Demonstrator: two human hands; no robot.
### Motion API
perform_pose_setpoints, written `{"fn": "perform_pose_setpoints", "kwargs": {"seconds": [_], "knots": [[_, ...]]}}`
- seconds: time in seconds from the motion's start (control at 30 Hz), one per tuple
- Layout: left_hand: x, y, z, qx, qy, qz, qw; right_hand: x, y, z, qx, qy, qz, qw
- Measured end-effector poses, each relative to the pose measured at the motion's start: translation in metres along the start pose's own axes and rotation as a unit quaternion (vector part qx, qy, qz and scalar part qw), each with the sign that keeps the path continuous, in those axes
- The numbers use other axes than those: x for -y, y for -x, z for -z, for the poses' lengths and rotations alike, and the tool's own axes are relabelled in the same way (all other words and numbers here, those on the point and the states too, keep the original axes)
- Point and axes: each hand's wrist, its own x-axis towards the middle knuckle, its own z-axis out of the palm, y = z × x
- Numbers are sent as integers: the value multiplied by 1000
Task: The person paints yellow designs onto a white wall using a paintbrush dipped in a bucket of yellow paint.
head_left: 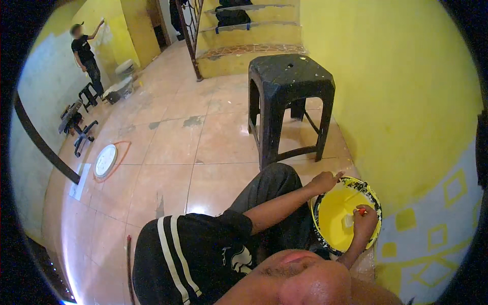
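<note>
Bucket (376, 202) of yellow paint (333, 209) stands on the floor at the person's right, between the bent leg and the wall; its rim is dark and smeared with yellow and pale paint; right hand (365, 222) is over the opening, fingers closed around a red-handled tool (361, 210), with a pale block (347, 221) just beside in the paint; whether block and tool are one piece cannot be told; left hand (324, 182) is at the rim's far left edge, and whether its fingers pinch the rim or merely rest there cannot be told; clearance on the right is narrow, the yellow wall (386, 101) running close by the bucket; the leg (272, 188) borders the left side; ahead, a black stool (292, 71) stands near the wall, its legs limiting room in that direction; widest open room is leftward, over the tiled floor (168, 137), where a white disc (105, 160) lies well apart; beyond the stool rise steps (254, 36), edged by a railing (192, 40); at far left another person (84, 53) reaches to a wall.
</note>
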Motion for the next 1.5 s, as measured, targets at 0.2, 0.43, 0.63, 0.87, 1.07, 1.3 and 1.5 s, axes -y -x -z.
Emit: {"fn": "perform_pose_setpoints", "kwargs": {"seconds": [0.2,0.43,0.63,0.87,1.07,1.3,1.5], "knots": [[2,2,-4,1,34,2,999,-26,-12,-17,-4,34,41,999],[34,-16,-22,-58,-11,-63,996,-11,-13,-24,27,-9,-55,998],[31,-17,-28,-82,-4,-55,995,-19,-13,-26,-38,44,-33,998],[23,-12,-31,-63,-36,-94,993,-45,-15,-26,-24,12,-37,999],[40,-15,-29,-81,-52,-107,990,-43,-12,-27,-29,-16,-29,999],[29,-14,-22,-77,14,-63,995,-25,-4,-11,-41,20,-3,999],[15,-5,-9,-5,82,-1,997,-21,3,-10,-84,0,-12,996]]}}
